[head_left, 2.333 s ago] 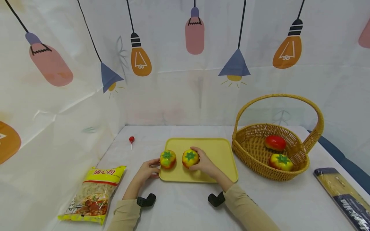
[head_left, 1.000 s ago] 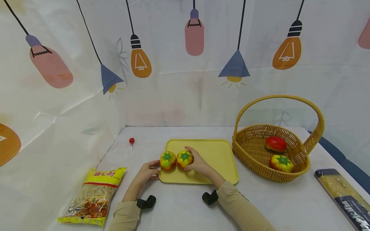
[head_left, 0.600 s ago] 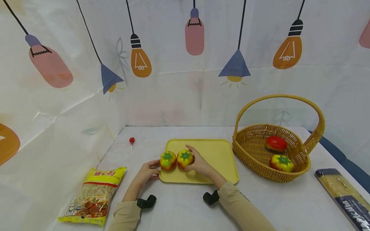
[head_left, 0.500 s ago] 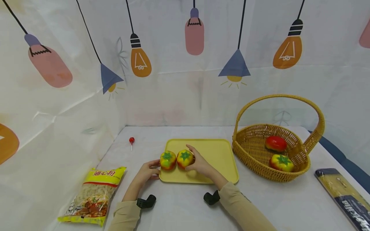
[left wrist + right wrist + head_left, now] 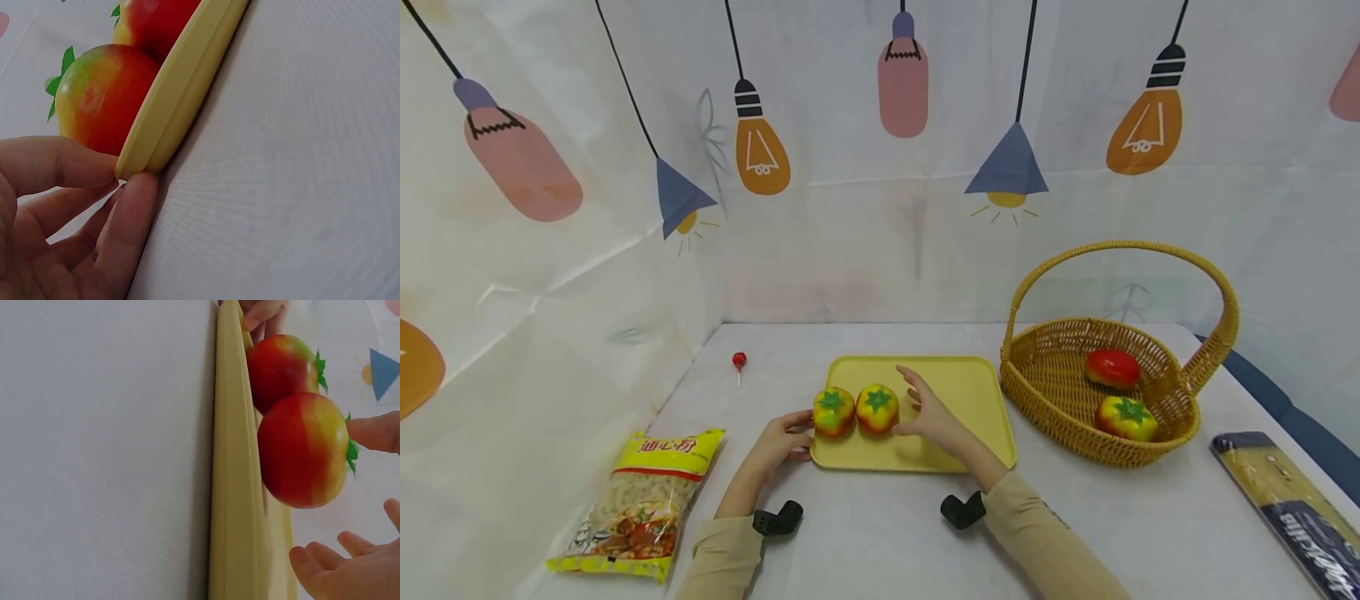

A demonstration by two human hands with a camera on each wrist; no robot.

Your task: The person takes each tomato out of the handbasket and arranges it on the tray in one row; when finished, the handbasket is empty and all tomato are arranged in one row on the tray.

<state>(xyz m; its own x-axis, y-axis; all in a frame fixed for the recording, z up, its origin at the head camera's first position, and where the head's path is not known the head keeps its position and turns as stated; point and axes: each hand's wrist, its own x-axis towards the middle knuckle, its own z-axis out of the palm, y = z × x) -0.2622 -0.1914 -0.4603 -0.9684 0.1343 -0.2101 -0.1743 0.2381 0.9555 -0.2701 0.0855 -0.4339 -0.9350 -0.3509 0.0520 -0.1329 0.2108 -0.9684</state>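
Two yellow-red toy tomatoes with green star-shaped leaf tops, a left tomato (image 5: 833, 412) and a right tomato (image 5: 877, 409), sit side by side at the left end of a yellow tray (image 5: 958, 417). My left hand (image 5: 780, 442) holds the tray's left edge; in the left wrist view its fingertips (image 5: 134, 194) pinch the near corner beside a tomato. To the right of the right tomato, my right hand (image 5: 934, 421) is spread over the tray, holding nothing. Its fingers (image 5: 306, 565) stand apart from the tomato in the right wrist view.
A wicker basket (image 5: 1037, 417) at the right holds a red toy fruit (image 5: 1112, 367) and another toy tomato (image 5: 1126, 418). Near it lies a dark-and-gold packet (image 5: 1285, 500). On the left are a pasta bag (image 5: 643, 504) and a red lollipop (image 5: 739, 361).
My right hand slid the right tomato leftward against the other one, then let go and drew back to the right with its fingers spread. My left hand stayed at the tray's edge.
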